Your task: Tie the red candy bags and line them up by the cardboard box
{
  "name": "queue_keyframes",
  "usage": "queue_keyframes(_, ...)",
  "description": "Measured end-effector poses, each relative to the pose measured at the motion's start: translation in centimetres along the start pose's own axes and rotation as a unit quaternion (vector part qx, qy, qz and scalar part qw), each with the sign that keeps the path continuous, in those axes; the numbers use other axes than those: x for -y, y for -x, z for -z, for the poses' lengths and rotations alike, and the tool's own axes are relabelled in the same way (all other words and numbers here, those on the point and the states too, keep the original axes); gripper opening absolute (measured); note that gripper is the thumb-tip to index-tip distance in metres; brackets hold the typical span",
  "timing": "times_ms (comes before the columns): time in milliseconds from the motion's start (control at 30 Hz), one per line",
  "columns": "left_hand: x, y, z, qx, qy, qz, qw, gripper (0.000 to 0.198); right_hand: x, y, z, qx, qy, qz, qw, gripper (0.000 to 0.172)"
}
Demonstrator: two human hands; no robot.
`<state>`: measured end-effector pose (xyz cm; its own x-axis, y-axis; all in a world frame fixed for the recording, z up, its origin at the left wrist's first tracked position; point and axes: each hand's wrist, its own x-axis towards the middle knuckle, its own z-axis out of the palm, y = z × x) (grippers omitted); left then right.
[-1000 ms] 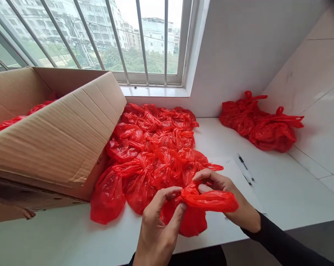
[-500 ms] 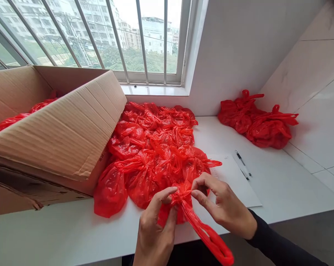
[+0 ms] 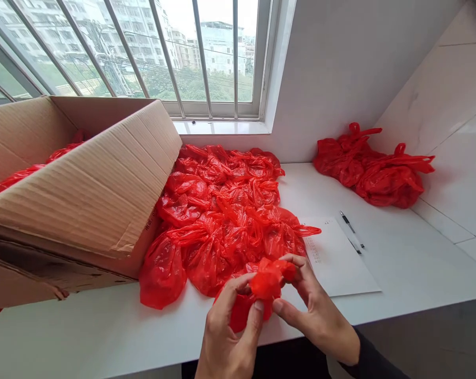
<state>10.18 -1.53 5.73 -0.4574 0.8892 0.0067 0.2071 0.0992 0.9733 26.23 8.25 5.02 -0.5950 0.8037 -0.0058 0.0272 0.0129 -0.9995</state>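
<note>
A crumpled red plastic bag [image 3: 266,284] is between my two hands at the table's front edge. My left hand [image 3: 232,329] has its fingers and thumb closed around the bag's left side. On the other side, my right hand [image 3: 314,310] holds the bunched top, with its index finger behind the plastic and its thumb at the lower right. The fingers partly hide the bag's knot and lower part. Just beyond my hands lie several filled, tied red plastic bags [image 3: 210,252], packed close together.
A large open cardboard box [image 3: 103,179] with red bags inside stands on the left of the white table [image 3: 91,337]. To the right lie a sheet of paper [image 3: 340,268] and a pen [image 3: 348,222]. More red bags [image 3: 391,181] rest by the wall, and a barred window [image 3: 206,63] is behind.
The long handle loop that hung toward the lower right no longer shows. The bag's top is now bunched upward, and my right hand has changed from a pinch to a wider hold.
</note>
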Motion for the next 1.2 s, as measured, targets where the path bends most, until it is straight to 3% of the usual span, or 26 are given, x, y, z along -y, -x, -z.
queue_keyframes(67, -0.3, 0.2, 0.2, 0.021, 0.03, 0.012, 0.999, 0.035, -0.1, 0.3, -0.6, -0.02, 0.035, 0.011, 0.999, 0.056)
queue_keyframes(233, -0.9, -0.4, 0.9, 0.091, 0.027, 0.063, 0.994, 0.036, -0.3, 0.4, -0.3, -0.026, 0.022, 0.003, 0.999, 0.053)
queue_keyframes(367, -1.3, -0.5, 0.2, 0.131, -0.026, 0.041, 0.99, 0.017, -1.0, 0.7, 0.2, -0.04, 0.029, -0.003, 0.999, 0.05)
queue_keyframes(467, -0.9, -0.3, 0.7, 0.072, -0.075, 0.034, 0.994, 0.024, -1.2, 0.8, 1.3, -0.085, 0.047, 0.001, 0.995, 0.053)
queue_keyframes(633, 1.6, -0.7, 3.6, -0.031, -0.102, 0.029, 0.994, 0.022, -1.1, 0.9, 3.9, -0.174, 0.075, 0.005, 0.982, 0.042)
queue_keyframes(767, 1.2, -0.7, 3.7, -0.023, -0.109, -0.044, 0.993, 0.018, -0.4, 1.2, 4.0, -0.13, 0.176, 0.019, 0.976, 0.029)
queue_keyframes(900, -0.8, -0.6, 2.0, 0.007, -0.178, -0.113, 0.978, 0.035, 0.7, 0.9, 2.4, -0.093, 0.245, 0.024, 0.965, 0.038)
queue_keyframes(1000, -1.3, -0.8, 1.7, 0.031, -0.224, -0.16, 0.961, 0.017, 1.2, 0.7, 2.0, -0.071, 0.254, 0.038, 0.964, 0.017)
queue_keyframes(1067, -1.4, -0.9, 2.1, 0.0, -0.216, -0.153, 0.964, 0.006, 1.1, 0.9, 2.6, -0.098, 0.232, 0.028, 0.967, 0.012)
queue_keyframes(1200, -2.0, -0.6, 3.0, -0.128, -0.171, -0.058, 0.975, 0.011, 0.7, 1.8, 4.1, -0.18, 0.186, -0.008, 0.966, 0.015)
